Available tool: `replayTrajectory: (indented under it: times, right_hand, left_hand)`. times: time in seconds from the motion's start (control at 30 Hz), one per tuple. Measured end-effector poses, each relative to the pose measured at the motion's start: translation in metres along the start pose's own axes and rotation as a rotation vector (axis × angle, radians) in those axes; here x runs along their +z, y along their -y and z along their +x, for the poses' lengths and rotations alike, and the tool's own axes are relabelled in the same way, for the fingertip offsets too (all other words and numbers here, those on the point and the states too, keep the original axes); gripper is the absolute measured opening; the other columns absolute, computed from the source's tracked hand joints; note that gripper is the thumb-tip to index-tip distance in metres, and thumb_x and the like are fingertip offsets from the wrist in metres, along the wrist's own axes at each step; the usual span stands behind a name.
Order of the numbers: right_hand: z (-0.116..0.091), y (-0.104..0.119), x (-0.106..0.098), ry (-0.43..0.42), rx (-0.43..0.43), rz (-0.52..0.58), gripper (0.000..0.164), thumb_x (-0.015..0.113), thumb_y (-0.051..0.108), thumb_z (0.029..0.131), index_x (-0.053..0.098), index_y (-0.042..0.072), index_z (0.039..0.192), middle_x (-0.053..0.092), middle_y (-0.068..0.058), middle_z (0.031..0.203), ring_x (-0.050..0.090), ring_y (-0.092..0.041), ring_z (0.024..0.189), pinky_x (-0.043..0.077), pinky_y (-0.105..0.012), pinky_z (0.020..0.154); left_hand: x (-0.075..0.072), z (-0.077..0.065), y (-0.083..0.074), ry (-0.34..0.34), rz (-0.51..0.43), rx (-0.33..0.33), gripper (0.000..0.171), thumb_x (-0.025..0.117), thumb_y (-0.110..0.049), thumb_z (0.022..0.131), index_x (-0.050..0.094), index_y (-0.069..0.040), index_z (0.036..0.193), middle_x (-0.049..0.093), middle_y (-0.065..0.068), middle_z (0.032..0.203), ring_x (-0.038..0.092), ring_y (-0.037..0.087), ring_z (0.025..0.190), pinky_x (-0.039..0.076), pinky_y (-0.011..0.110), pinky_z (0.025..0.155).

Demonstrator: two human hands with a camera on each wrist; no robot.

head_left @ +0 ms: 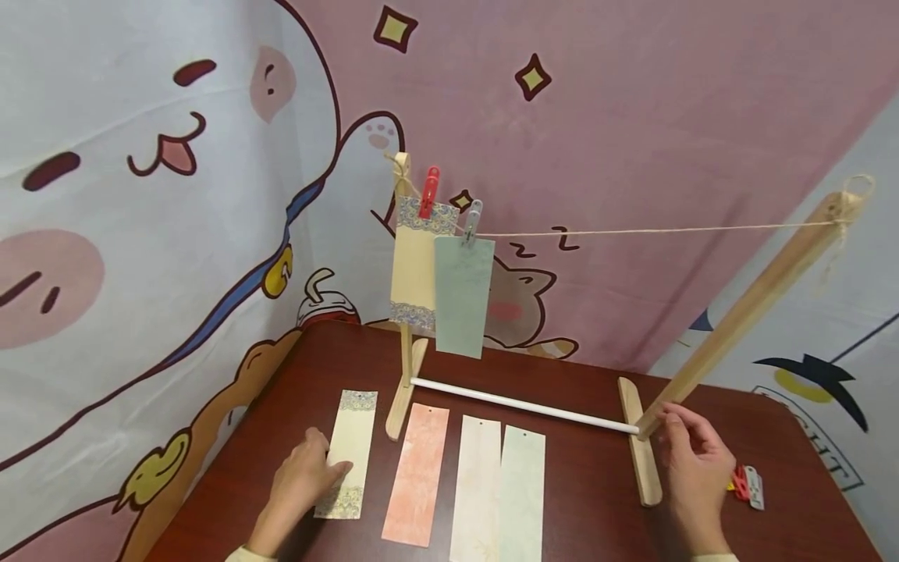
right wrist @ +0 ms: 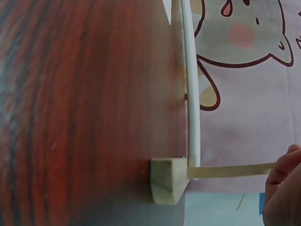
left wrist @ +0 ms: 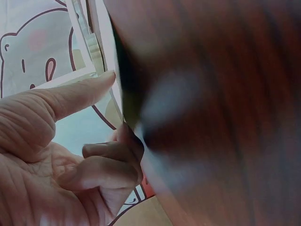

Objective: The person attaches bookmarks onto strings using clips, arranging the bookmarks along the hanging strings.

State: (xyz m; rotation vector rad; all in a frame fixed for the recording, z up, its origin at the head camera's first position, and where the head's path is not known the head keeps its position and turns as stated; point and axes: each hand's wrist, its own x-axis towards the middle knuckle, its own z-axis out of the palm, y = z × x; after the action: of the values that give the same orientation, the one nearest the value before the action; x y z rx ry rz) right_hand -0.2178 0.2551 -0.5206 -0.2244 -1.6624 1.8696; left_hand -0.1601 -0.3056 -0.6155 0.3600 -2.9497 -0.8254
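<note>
My left hand [head_left: 302, 476] pinches a cream paper bookmark [head_left: 354, 437] with patterned ends, at the table's left. In the left wrist view the thumb [left wrist: 84, 96] presses on the bookmark's face and the other fingers curl at its edge. With thumb and fingertips, my right hand [head_left: 695, 464] grips the right wooden post [head_left: 744, 328] low down, just above its foot [head_left: 641, 453]; only part of that hand shows in the right wrist view. A cream patterned bookmark [head_left: 414, 261] under a red clothespin [head_left: 430, 191] and a pale green one [head_left: 463, 300] under a grey clothespin [head_left: 472, 221] hang from the string [head_left: 632, 231].
A coral bookmark [head_left: 416, 476], a whitish one [head_left: 476, 484] and a pale green one [head_left: 523, 492] lie on the dark wooden table [head_left: 583, 484]. A white rod [head_left: 523, 404] joins the stand's feet. Red and grey clothespins [head_left: 754, 485] lie beyond my right hand.
</note>
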Motion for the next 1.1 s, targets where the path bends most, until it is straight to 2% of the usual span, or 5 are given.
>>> replayTrajectory:
  times: [0.37, 0.6, 0.77, 1.0, 1.1]
  right_hand:
    - [0.013, -0.014, -0.015, -0.045, 0.038, -0.051, 0.024, 0.075, 0.009, 0.104, 0.074, -0.012, 0.117, 0.077, 0.001, 0.086, 0.059, -0.007, 0.061, 0.041, -0.016, 0.045]
    - [0.017, -0.018, -0.027, -0.053, 0.052, -0.082, 0.022, 0.074, 0.009, 0.105, 0.076, -0.009, 0.117, 0.078, 0.006, 0.089, 0.061, -0.006, 0.064, 0.042, -0.015, 0.046]
    - [0.021, -0.017, -0.036, -0.044, 0.095, -0.334, 0.022, 0.073, 0.017, 0.107, 0.078, -0.001, 0.118, 0.074, 0.011, 0.083, 0.06, -0.006, 0.065, 0.043, -0.016, 0.047]
    - [0.031, -0.019, -0.053, 0.052, 0.287, -0.7, 0.047, 0.071, 0.04, 0.106, 0.07, 0.006, 0.139, 0.064, 0.017, 0.08, 0.056, -0.005, 0.069, 0.046, -0.021, 0.056]
    - [0.036, -0.022, -0.057, 0.085, 0.294, -0.784, 0.051, 0.071, 0.041, 0.105, 0.068, 0.006, 0.142, 0.071, 0.006, 0.092, 0.058, -0.008, 0.074, 0.047, -0.021, 0.058]
  left_hand:
    - [0.007, 0.005, 0.013, -0.003, -0.07, 0.047, 0.042, 0.096, -0.025, 0.081, 0.06, -0.006, 0.089, 0.057, 0.004, 0.075, 0.059, 0.026, 0.069, 0.049, 0.049, 0.06]
    - [0.006, 0.007, 0.019, 0.007, -0.089, 0.04, 0.038, 0.093, -0.026, 0.085, 0.059, -0.009, 0.086, 0.057, 0.002, 0.076, 0.056, 0.025, 0.071, 0.048, 0.044, 0.061]
    - [-0.001, 0.008, 0.022, -0.025, -0.105, 0.041, 0.029, 0.086, -0.024, 0.091, 0.061, -0.013, 0.082, 0.056, 0.0, 0.076, 0.057, 0.023, 0.072, 0.047, 0.042, 0.063]
    - [-0.006, 0.002, 0.028, -0.023, -0.165, 0.004, 0.022, 0.084, -0.023, 0.093, 0.064, -0.016, 0.086, 0.056, -0.002, 0.073, 0.055, 0.02, 0.066, 0.045, 0.038, 0.061]
    - [-0.005, 0.004, 0.031, -0.017, -0.176, 0.0, 0.02, 0.083, -0.022, 0.094, 0.065, -0.015, 0.089, 0.058, -0.003, 0.074, 0.056, 0.019, 0.067, 0.045, 0.038, 0.06]
